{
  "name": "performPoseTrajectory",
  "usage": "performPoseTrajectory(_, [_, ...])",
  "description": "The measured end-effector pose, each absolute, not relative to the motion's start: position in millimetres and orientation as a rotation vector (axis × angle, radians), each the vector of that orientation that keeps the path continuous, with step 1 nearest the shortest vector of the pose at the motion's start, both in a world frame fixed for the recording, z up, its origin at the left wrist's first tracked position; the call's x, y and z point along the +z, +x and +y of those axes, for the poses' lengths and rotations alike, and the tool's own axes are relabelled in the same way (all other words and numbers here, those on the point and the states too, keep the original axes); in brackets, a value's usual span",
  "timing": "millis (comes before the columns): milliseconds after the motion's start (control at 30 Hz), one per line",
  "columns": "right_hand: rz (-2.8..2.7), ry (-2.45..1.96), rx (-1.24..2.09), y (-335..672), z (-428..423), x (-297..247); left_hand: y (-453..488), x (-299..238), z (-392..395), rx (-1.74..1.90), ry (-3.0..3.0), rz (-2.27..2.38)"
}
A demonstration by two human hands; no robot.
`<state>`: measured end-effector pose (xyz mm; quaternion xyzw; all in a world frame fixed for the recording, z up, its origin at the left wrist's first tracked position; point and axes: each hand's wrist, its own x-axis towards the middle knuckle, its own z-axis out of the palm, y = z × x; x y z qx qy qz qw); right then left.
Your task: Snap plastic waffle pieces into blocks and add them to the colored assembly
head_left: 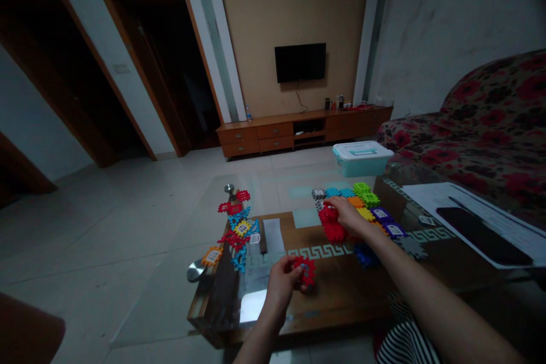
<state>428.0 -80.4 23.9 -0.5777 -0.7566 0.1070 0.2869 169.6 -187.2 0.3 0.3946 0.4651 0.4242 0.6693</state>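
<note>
Head view looks down on your two hands over a glass table (pixel 147 301) with a wooden panel beneath its top. Your left hand (pixel 280 285) is closed on a red tile (pixel 307 271), fingers curled around its edge. You hold it low over the near part of the table, probably because it's easy to turn and inspect there. Your right hand (pixel 350 216) reaches farther out, with its fingers bent over a red stack (pixel 331 224). You may be gripping the stack or only pressing on it; your fingers hide the contact, so I can't tell which.

Just right of that stack, a patch of tiles spreads across the glass, including a green tile (pixel 362 194), purple tiles (pixel 386 222) with white labels, and a blue tile (pixel 365 255) nearer you. They seem to be kept there because your right hand can reach them easily. On the left, a linked chain (pixel 236 234) of red, blue and yellow tiles lies on the glass, with an orange tile (pixel 212 256) at its near end. It looks set apart from the right-hand patch, perhaps to keep the groups separate.

Far right, a paper sheet (pixel 473 220) with a black phone (pixel 482 244) on it sits beyond the tiles, out of your working space. A lidded plastic box (pixel 362 158) stands on the floor past the far edge of the table.
</note>
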Motion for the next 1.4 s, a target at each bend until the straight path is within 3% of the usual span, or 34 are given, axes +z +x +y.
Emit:
performPoseTrajectory(667, [-2.097, -1.57, 0.31, 428, -70, 9, 170, -1, -187, 0.998, 0.82, 1.066])
performPoseTrajectory(800, [-2.171, -1.438, 0.267, 403, -89, 22, 170, -2, -185, 1.003, 0.793, 1.058])
performPoseTrajectory(1000, [-2.327, -1.127, 0.483, 350, -148, 33, 167, -3, -184, 1.095, 0.758, 1.055])
performPoseTrajectory(1400, [-2.525, -1.135, 0.259, 325, -176, 39, 168, -4, -182, 1.119, 0.722, 0.995])
